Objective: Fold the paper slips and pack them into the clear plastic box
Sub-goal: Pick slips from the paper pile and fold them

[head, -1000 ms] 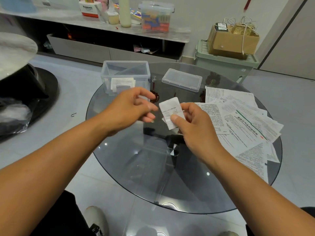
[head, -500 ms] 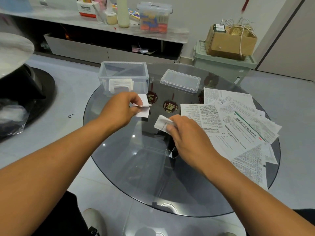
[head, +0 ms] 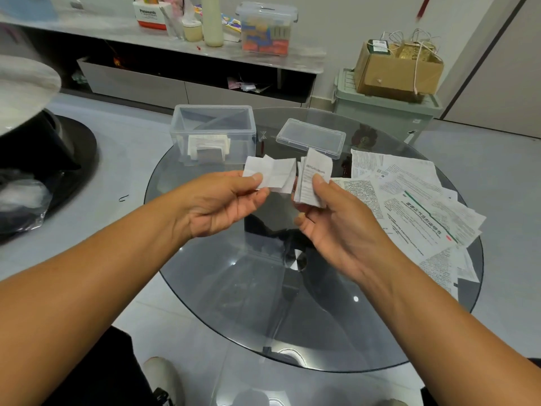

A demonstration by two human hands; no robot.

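My left hand [head: 222,200] pinches a creased white slip [head: 275,174] between thumb and fingers, and the slip spreads partly unfolded to the right. My right hand [head: 330,218] grips a folded printed slip [head: 313,180] upright, thumb on its front. Both hands hover above the round glass table [head: 263,288], the two slips nearly touching. Behind them the clear plastic box [head: 213,124] stands open at the table's far left, with folded slips [head: 208,147] inside. Its clear lid [head: 311,137] lies flat to the right of it.
Several unfolded printed sheets [head: 415,212] lie spread over the table's right side. A grey shelf [head: 175,39] with containers runs along the back wall. A green bin [head: 386,112] with a cardboard box [head: 398,71] stands behind the table. A black round base [head: 44,159] sits at left.
Both hands have risen and drawn together. The slip in my left hand has opened out wider; my right hand now holds its folded slip upright instead of low over the table.
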